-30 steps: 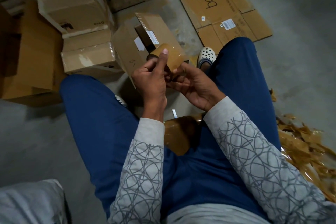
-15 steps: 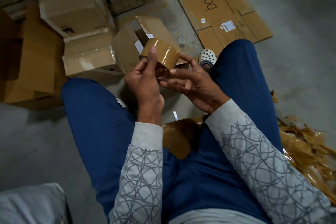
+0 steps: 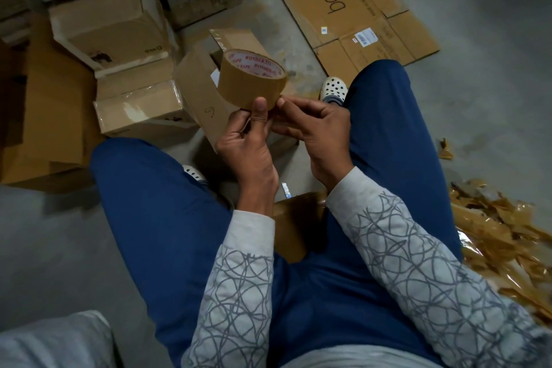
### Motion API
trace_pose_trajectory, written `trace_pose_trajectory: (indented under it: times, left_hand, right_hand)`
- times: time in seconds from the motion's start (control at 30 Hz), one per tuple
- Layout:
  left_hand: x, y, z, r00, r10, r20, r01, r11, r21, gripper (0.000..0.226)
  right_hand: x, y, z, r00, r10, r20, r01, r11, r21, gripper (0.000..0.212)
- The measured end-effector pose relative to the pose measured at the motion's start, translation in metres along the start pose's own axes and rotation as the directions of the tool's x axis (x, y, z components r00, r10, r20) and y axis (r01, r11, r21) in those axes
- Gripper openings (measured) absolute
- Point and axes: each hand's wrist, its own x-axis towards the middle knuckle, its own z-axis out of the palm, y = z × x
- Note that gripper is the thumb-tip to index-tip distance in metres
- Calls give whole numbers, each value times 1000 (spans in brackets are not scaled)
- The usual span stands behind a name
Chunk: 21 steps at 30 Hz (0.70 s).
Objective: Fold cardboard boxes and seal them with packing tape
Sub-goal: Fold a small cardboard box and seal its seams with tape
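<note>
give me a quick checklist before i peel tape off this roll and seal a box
1. Roll secured: ok. The left hand grips the tape roll, thumb on its outer face.
2. Loose tape end found: cannot tell. The right hand has its fingertips at the roll's lower edge; no tail shows.
3. Box closed for sealing: not ok. The open box beyond the roll has its flaps apart.
4. Floor free of sticky waste: not ok. Tape scraps lie heaped to the person's right.

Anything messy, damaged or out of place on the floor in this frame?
Yes: a heap of crumpled brown tape scraps litters the floor at the person's right, and a stray scrap lies apart from it.
</note>
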Motion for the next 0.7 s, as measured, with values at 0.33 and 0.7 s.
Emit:
trace_pose_trajectory:
  times: [0.33,0.7]
  left_hand:
    - [-6,-4,-3,995,15,102,-17,1000,19,12]
    - [-10,-1,0,991,36,129,-49,994,96,17]
  right_hand:
    - [10,-19,-6,949,307,74,-308,951,-2,14]
    - [8,-16,-2,989,144,25,-144,989,6,10]
